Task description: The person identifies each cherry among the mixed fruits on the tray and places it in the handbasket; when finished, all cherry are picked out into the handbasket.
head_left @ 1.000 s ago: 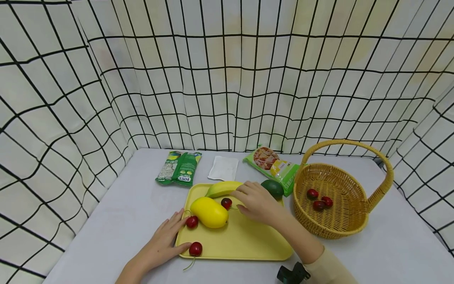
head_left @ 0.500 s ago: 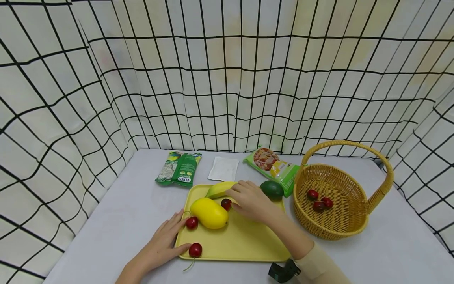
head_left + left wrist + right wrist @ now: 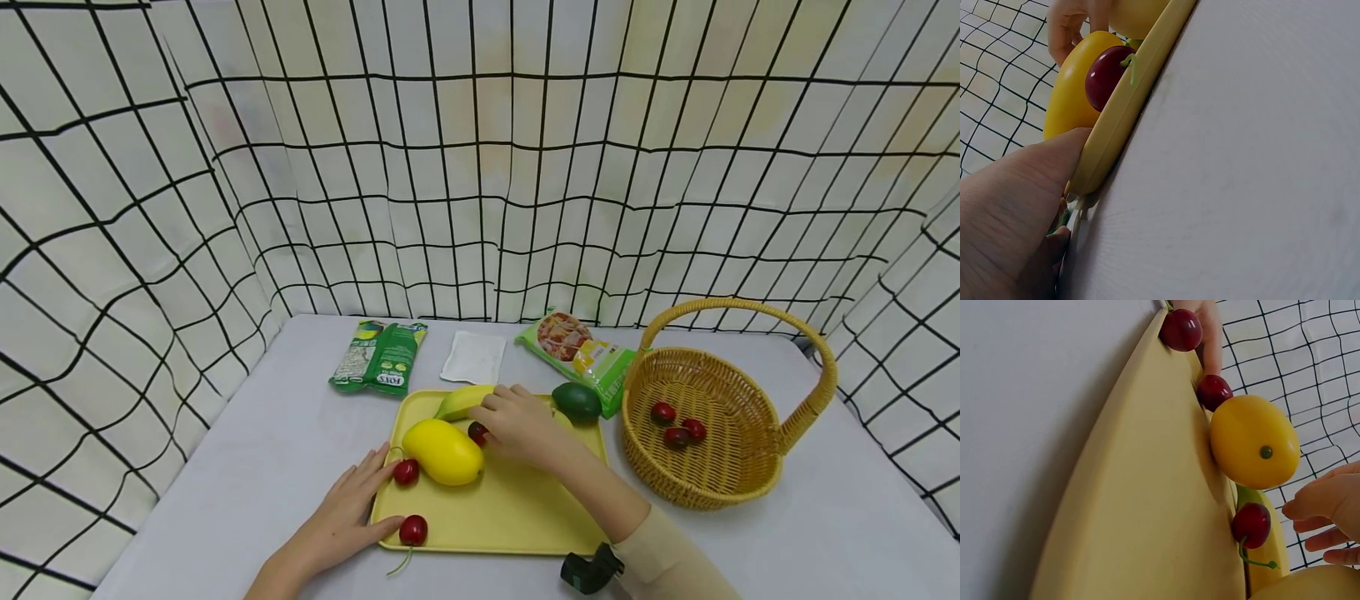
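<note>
My left hand (image 3: 341, 512) lies at the left rim of a yellow tray (image 3: 517, 521), fingers straight, its thumb at the rim near a cherry (image 3: 413, 530). Another cherry (image 3: 406, 472) sits by its fingertips, beside a yellow mango (image 3: 443, 452). My right hand (image 3: 521, 427) reaches over the tray's far side, above a banana (image 3: 461, 402) and near a third cherry (image 3: 476, 432). In the right wrist view, a gap shows between the right hand's loosely bent fingers (image 3: 1329, 503) and that stemmed cherry (image 3: 1252, 525). Another yellow fruit (image 3: 1313, 584) is partly hidden behind the right hand in the head view.
A wicker basket (image 3: 637, 467) with several cherries inside stands right of the tray. An avocado (image 3: 576, 402) sits at the tray's far right corner. Behind lie a green snack bag (image 3: 380, 357), a white packet (image 3: 474, 357) and another green bag (image 3: 581, 354). Black netting surrounds the table.
My right hand has moved left and slightly toward me, closer to the cherry beside the mango, and now covers part of it. The left hand has stayed in place.
</note>
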Demonstrator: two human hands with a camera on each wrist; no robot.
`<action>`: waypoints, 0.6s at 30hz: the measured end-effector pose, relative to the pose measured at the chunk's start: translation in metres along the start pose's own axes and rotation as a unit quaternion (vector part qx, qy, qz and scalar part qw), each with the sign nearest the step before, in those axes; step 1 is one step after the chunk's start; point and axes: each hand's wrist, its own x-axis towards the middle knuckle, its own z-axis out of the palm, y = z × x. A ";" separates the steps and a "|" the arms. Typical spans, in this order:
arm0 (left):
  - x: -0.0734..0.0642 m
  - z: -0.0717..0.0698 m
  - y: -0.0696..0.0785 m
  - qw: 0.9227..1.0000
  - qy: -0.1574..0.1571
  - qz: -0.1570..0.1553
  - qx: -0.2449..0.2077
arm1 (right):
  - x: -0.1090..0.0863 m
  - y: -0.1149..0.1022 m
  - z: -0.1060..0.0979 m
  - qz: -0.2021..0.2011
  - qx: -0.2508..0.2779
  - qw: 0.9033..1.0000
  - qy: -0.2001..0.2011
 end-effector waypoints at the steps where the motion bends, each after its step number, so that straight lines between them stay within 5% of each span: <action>1: 0.000 0.000 0.000 1.000 -0.001 -0.002 0.000 | 0.001 -0.001 0.001 0.000 -0.002 1.000 -0.004; 18: -0.001 0.000 0.000 1.000 0.000 -0.002 -0.003 | 0.008 -0.011 0.013 0.026 -0.039 0.998 -0.031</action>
